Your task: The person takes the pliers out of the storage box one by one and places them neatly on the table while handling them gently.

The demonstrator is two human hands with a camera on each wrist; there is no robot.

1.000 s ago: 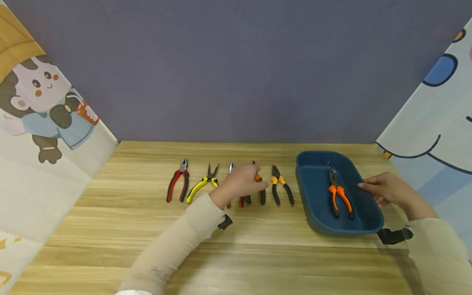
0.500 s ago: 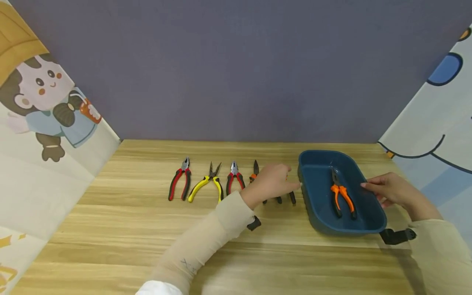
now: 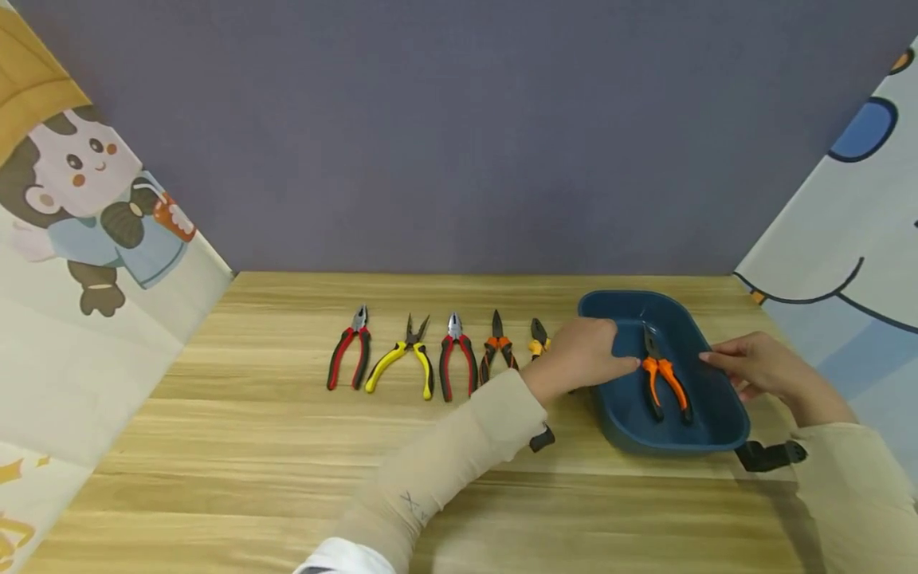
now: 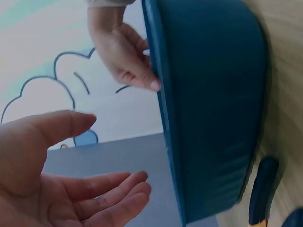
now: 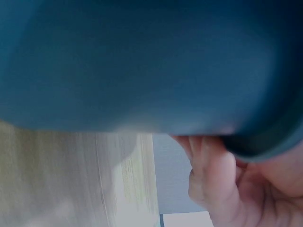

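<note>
My right hand (image 3: 770, 375) pinches the right rim of a dark blue plastic basin (image 3: 610, 414); in the right wrist view its fingers (image 5: 213, 170) lie against the outside wall. Inside the basin is a pair of orange-and-black pliers (image 3: 667, 387). My left hand (image 3: 577, 355) hovers at the basin's left rim, overlapping it in the head view. Its thumb and fingers are spread apart with nothing between them, as the left wrist view shows. Behind that hand, yellow-and-black pliers (image 3: 538, 343) on the table are partly hidden.
Left of the hand, several pliers lie in a row on the wooden table (image 3: 287, 478): red-black ones (image 3: 349, 351), yellow long-nose pliers (image 3: 390, 365), another red-black pair (image 3: 448, 363) and orange-black ones (image 3: 496, 347). A grey panel (image 3: 459, 143) stands at the back.
My left hand has travelled rightward above the row of pliers to the basin's left rim, uncovering the pliers in the middle. The right hand stays on the basin.
</note>
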